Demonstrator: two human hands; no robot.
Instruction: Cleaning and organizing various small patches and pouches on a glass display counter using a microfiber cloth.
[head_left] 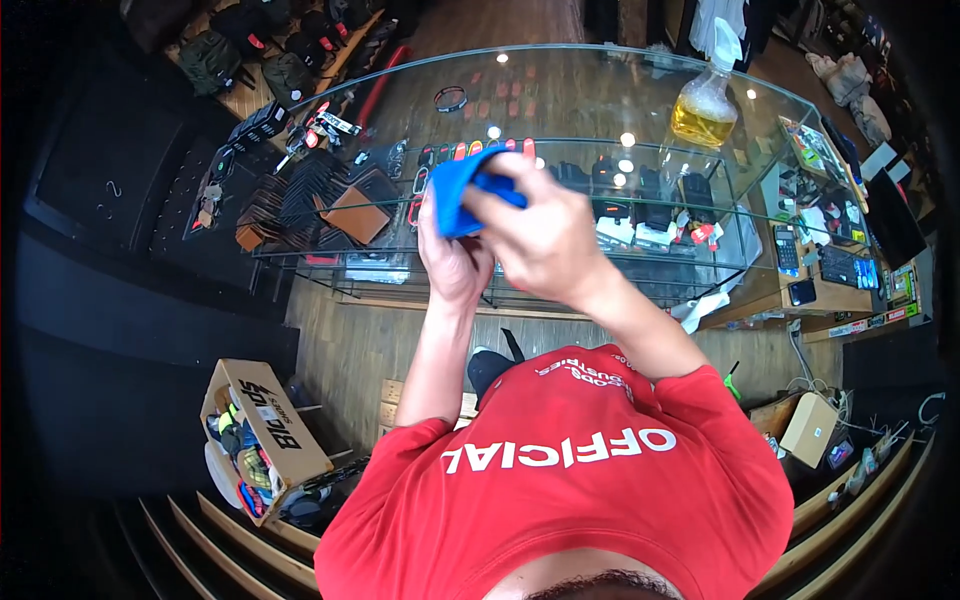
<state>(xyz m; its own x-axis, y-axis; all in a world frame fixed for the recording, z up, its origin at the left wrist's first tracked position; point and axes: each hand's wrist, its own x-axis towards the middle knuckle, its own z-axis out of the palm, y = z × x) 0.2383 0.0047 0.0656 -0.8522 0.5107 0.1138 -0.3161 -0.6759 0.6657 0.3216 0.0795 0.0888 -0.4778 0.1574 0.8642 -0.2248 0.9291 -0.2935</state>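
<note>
Both hands are raised together over the near edge of a glass display case (600, 70). A bright blue cloth (453, 190) is folded between them, its upper corner standing up. My left hand (457, 265) grips it from below and the left side, its fingertips hidden behind the fabric. On the right, my right hand (545, 230) has its fingers curled into the cloth, slightly smeared by motion. Whether anything lies inside the folds cannot be seen.
A clear spray bottle (705, 108) of yellow liquid stands on the glass at the far right. Wallets (357, 212) and small goods fill the case. Right of it are a calculator (786, 248) and a phone (803, 292). An open cardboard box (275, 425) sits low at left.
</note>
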